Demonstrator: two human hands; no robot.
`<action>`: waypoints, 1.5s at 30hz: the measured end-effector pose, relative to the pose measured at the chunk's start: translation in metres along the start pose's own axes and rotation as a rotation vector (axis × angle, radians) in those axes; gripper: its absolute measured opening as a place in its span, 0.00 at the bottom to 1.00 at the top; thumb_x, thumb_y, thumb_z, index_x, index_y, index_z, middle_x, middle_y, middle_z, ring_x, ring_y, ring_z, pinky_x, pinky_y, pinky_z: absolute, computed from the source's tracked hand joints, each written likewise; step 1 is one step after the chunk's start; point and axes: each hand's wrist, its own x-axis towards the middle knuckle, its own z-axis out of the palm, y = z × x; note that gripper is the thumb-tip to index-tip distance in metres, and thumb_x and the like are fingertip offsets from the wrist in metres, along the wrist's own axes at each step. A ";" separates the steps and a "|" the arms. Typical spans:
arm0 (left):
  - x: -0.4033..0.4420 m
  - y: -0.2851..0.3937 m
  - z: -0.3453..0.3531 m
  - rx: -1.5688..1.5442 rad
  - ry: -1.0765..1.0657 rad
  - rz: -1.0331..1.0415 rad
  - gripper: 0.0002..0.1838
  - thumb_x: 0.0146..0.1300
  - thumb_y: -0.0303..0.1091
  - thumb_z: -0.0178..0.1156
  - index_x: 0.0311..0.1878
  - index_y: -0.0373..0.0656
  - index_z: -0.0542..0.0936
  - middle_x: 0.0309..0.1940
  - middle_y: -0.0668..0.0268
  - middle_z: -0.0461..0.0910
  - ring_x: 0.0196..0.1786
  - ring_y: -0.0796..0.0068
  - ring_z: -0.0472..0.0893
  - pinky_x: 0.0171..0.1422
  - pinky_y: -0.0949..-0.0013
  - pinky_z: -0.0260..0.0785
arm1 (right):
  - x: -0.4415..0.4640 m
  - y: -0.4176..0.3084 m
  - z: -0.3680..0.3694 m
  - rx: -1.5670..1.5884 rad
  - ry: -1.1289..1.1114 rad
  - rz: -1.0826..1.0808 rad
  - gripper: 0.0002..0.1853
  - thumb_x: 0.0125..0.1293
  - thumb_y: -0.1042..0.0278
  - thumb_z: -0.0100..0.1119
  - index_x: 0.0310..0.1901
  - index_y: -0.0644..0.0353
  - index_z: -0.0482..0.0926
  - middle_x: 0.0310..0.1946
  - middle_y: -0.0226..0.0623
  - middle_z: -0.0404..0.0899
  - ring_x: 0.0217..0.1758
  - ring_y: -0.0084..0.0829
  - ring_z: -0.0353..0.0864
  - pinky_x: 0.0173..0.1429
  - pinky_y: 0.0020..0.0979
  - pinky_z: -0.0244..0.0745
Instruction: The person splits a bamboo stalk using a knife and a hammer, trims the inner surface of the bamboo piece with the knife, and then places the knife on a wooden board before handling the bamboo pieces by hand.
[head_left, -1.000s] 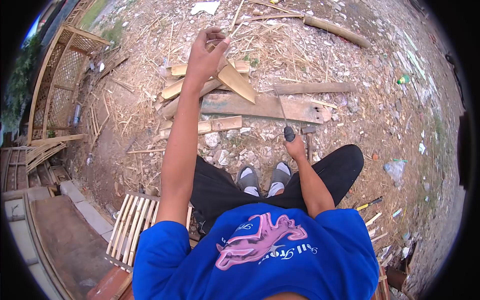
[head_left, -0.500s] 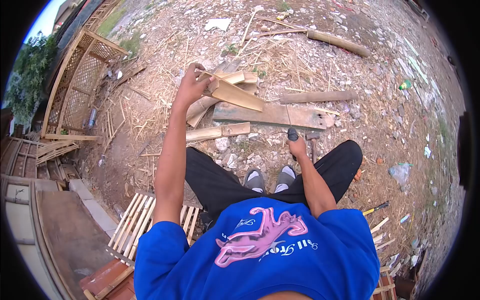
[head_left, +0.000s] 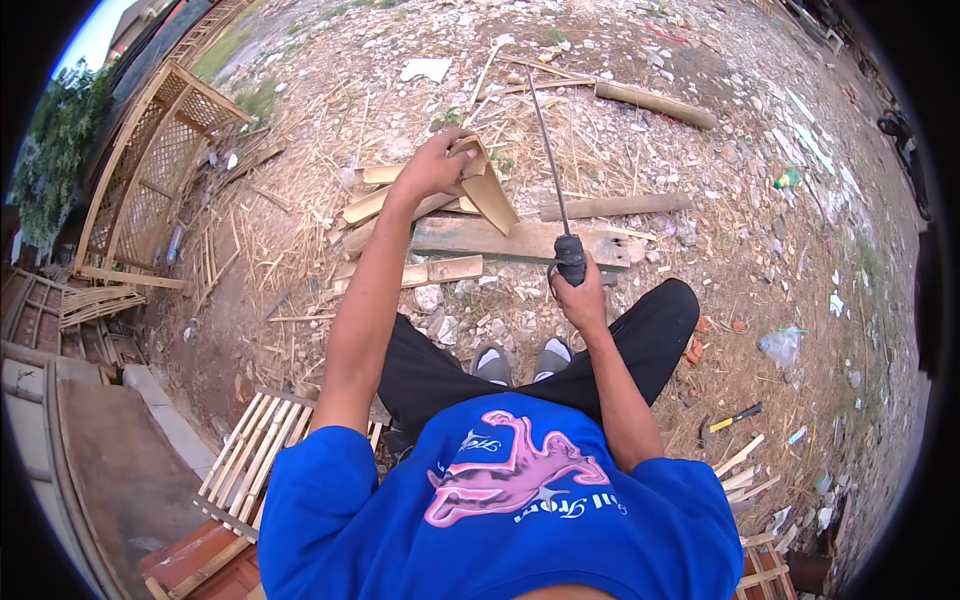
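Observation:
My left hand (head_left: 438, 166) is closed around the upper end of a split bamboo piece (head_left: 490, 198). The piece leans, its lower end at the wooden plank (head_left: 580, 240) on the ground; whether it touches cannot be made out. In my right hand (head_left: 582, 298) is the black handle of a machete-like long knife (head_left: 548, 145), whose narrow blade points up and away from me, to the right of the bamboo. Other split bamboo pieces (head_left: 455, 269) lie left of and in front of the plank.
Beyond the plank lie a bamboo length (head_left: 620, 205) and a thicker bamboo pole (head_left: 655, 103). A lattice frame (head_left: 150, 170) stands at left, a slatted bamboo piece (head_left: 255, 455) beside me. A yellow-and-black tool (head_left: 736, 417) and a plastic bag (head_left: 782, 346) lie at right on rubble-strewn ground.
My right hand has lifted the knife, and its blade now stands up in view. My left hand has shifted right, tilting the bamboo piece more steeply.

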 end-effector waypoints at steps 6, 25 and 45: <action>0.021 -0.048 0.010 -0.091 0.242 0.199 0.22 0.64 0.40 0.66 0.55 0.35 0.79 0.41 0.55 0.84 0.36 0.71 0.85 0.35 0.69 0.77 | -0.013 0.008 -0.003 0.019 -0.008 0.074 0.18 0.58 0.65 0.69 0.44 0.62 0.72 0.24 0.29 0.73 0.20 0.22 0.69 0.25 0.30 0.67; 0.034 -0.109 0.001 -0.507 0.612 0.438 0.28 0.76 0.60 0.43 0.45 0.41 0.74 0.37 0.66 0.81 0.42 0.78 0.78 0.48 0.72 0.71 | -0.023 0.091 -0.001 -0.209 -0.088 0.442 0.17 0.58 0.64 0.68 0.41 0.67 0.74 0.23 0.34 0.77 0.21 0.25 0.75 0.27 0.32 0.70; -0.033 0.028 -0.103 0.614 -0.070 0.196 0.42 0.58 0.77 0.54 0.53 0.45 0.83 0.38 0.63 0.85 0.43 0.69 0.83 0.50 0.60 0.75 | -0.053 0.051 0.029 -0.168 -0.065 0.322 0.16 0.60 0.69 0.63 0.45 0.67 0.70 0.23 0.31 0.73 0.20 0.22 0.72 0.24 0.27 0.69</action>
